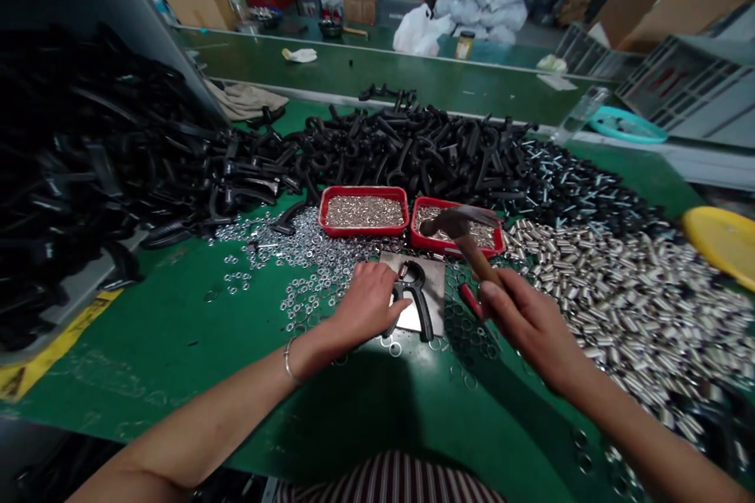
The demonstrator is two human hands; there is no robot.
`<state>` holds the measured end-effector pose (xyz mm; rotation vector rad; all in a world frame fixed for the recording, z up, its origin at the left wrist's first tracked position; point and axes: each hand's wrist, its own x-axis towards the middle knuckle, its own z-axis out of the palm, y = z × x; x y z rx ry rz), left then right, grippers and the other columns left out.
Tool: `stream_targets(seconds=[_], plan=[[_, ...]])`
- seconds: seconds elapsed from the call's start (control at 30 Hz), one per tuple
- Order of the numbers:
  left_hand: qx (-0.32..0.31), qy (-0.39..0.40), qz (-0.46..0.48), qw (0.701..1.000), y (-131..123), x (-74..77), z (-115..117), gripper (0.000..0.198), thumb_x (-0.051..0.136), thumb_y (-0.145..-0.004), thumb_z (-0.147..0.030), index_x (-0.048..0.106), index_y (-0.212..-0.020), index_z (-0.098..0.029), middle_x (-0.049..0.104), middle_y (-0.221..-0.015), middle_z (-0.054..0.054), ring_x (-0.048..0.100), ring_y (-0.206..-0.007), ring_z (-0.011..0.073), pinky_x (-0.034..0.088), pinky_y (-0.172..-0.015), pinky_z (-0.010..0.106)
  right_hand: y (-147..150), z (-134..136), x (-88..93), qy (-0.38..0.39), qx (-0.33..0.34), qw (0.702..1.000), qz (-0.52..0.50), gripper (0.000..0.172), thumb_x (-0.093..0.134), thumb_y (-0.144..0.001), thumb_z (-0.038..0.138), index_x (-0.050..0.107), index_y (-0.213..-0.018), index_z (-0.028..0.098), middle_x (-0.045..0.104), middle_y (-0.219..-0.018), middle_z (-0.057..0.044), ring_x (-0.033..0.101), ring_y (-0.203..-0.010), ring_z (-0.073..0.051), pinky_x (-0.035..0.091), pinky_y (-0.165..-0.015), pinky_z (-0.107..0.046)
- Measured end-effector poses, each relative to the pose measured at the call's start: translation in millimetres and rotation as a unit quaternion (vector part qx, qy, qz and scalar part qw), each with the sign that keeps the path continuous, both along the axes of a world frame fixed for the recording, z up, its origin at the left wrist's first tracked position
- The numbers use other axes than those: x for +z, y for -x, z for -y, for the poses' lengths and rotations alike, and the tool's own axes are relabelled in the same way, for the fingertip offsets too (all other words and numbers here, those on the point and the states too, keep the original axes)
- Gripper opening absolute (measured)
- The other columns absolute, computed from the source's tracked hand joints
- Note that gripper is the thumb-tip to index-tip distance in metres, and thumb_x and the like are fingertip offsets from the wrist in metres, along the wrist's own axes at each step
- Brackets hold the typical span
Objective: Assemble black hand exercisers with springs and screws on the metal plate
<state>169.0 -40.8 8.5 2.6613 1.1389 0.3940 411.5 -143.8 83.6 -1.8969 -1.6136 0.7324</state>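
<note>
My left hand [366, 300] is closed on a black plastic grip piece [414, 292] and holds it down on a small metal plate [435, 275] on the green table. My right hand [522, 317] grips the wooden handle of a hammer [463, 233]. The blurred hammer head is raised above the plate, in front of the right red tray.
Two red trays [363, 195] [416, 229] of small metal parts sit just behind the plate. Loose washers [307, 251] lie to the left, silver cylinders [637, 291] to the right, and a big heap of black handles [177, 165] behind and left. A yellow dish [723, 240] is far right.
</note>
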Motion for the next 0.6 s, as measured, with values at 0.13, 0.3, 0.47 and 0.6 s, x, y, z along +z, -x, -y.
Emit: stream_targets(seconds=[0.13, 0.3, 0.47, 0.6], plan=[[0.006, 0.009, -0.035, 0.999, -5, 2.9, 3, 0.035, 0.063, -0.089, -0.044, 0.058, -0.104, -0.014, 0.062, -0.106, 0.014, 0.053, -0.102, 0.0307, 0.041, -0.093, 0.047, 7, -21, -15.4, 0.025, 0.052, 0.993, 0.103, 0.026, 0.045, -0.097, 0.046, 0.056, -0.093, 0.023, 0.059, -0.067, -0.003, 0.051, -0.056, -0.018, 0.032, -0.054, -0.03], [0.005, 0.015, -0.046, 0.999, -8, 6.5, 2, 0.036, 0.063, -0.089, -0.043, 0.059, -0.106, -0.012, 0.062, -0.106, 0.016, 0.054, -0.104, 0.0325, 0.041, -0.093, 0.048, 8, -37, -27.1, 0.049, 0.117, 0.988, 0.089, 0.027, 0.041, -0.1, 0.044, 0.051, -0.085, 0.023, 0.061, -0.071, -0.004, 0.055, -0.062, -0.019, 0.033, -0.058, -0.03], [0.008, 0.009, -0.038, 0.999, -5, 2.9, 1, 0.033, 0.064, -0.089, -0.044, 0.058, -0.103, -0.014, 0.063, -0.103, 0.013, 0.055, -0.101, 0.0307, 0.042, -0.092, 0.047, 4, -35, -23.5, 0.067, 0.107, 0.981, 0.145, 0.026, 0.042, -0.099, 0.044, 0.048, -0.084, 0.024, 0.058, -0.066, -0.003, 0.054, -0.057, -0.019, 0.029, -0.055, -0.03], [0.048, 0.008, -0.009, 0.999, 0, 5.8, 9, 0.038, 0.06, -0.091, -0.047, 0.057, -0.109, -0.014, 0.061, -0.11, 0.013, 0.054, -0.106, 0.03, 0.042, -0.094, 0.046, 2, -14, -23.5, 0.07, 0.125, 0.979, 0.145, 0.032, 0.034, -0.102, 0.048, 0.051, -0.092, 0.024, 0.064, -0.074, -0.005, 0.06, -0.063, -0.021, 0.035, -0.058, -0.03]])
